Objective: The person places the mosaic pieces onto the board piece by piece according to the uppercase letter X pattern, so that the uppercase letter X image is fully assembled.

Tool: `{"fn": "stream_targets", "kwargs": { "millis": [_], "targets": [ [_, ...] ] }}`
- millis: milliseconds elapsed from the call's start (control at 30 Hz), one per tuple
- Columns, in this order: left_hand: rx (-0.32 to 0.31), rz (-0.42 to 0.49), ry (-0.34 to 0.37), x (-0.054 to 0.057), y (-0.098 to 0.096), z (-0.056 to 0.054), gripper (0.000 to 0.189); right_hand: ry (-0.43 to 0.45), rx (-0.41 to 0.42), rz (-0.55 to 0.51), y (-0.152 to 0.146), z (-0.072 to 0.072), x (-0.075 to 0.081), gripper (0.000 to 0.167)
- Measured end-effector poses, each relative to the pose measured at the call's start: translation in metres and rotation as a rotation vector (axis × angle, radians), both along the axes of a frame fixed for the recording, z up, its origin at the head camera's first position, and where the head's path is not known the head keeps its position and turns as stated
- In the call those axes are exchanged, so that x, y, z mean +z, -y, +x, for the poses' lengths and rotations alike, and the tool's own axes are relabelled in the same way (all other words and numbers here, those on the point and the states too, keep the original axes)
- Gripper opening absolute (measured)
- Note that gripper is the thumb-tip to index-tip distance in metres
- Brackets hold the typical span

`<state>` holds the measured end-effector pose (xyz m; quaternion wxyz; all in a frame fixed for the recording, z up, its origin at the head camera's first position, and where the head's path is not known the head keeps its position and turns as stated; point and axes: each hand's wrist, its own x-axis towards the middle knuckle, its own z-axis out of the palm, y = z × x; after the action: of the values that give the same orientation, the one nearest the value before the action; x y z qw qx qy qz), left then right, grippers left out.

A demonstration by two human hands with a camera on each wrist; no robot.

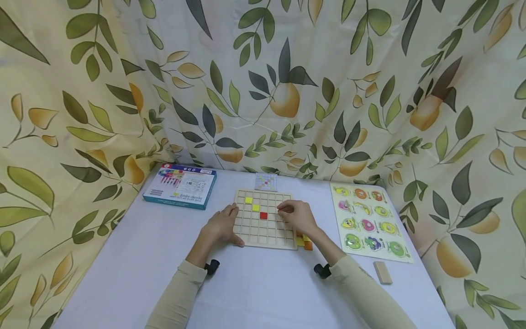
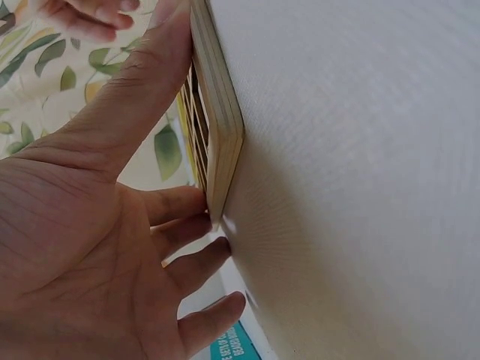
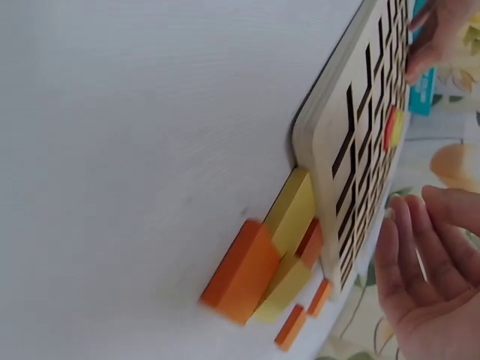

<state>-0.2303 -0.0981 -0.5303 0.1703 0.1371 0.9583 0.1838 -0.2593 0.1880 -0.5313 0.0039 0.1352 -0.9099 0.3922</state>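
A wooden grid board [image 1: 267, 233] lies flat on the table with two yellow tiles [image 1: 249, 200] and one red tile [image 1: 263, 215] set diagonally in its cells. My left hand [image 1: 222, 225] rests around its near left corner, thumb along the front edge and fingertips against the left side. Over the board's right part hovers my right hand [image 1: 297, 214], fingers bent and thumb close to the fingertips. Whether a small piece sits between them is hidden. Beside the board's right edge, partly behind the right wrist, lie several orange blocks [image 3: 241, 271] and yellow blocks [image 3: 291, 210].
Behind the board lies a small patterned card [image 1: 266, 182]. A flat teal-and-white box [image 1: 181, 186] is at the back left. To the right lie a fruit picture sheet [image 1: 370, 224] and a plain wooden block [image 1: 383, 273]. A leaf-print curtain [image 1: 263, 91] surrounds the table.
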Motion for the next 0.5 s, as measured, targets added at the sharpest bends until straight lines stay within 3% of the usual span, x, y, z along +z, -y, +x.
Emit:
{"fn": "stream_targets", "kwargs": {
  "millis": [300,500],
  "targets": [
    [0.003,0.002,-0.001,0.001,0.002,-0.004,0.129,-0.006,-0.020,0.016,-0.022,0.013,0.000,0.014],
    [-0.001,-0.006,0.007,-0.005,0.001,-0.004,0.129,0.014,-0.037,0.037,-0.042,0.029,-0.005,0.014]
  ]
}}
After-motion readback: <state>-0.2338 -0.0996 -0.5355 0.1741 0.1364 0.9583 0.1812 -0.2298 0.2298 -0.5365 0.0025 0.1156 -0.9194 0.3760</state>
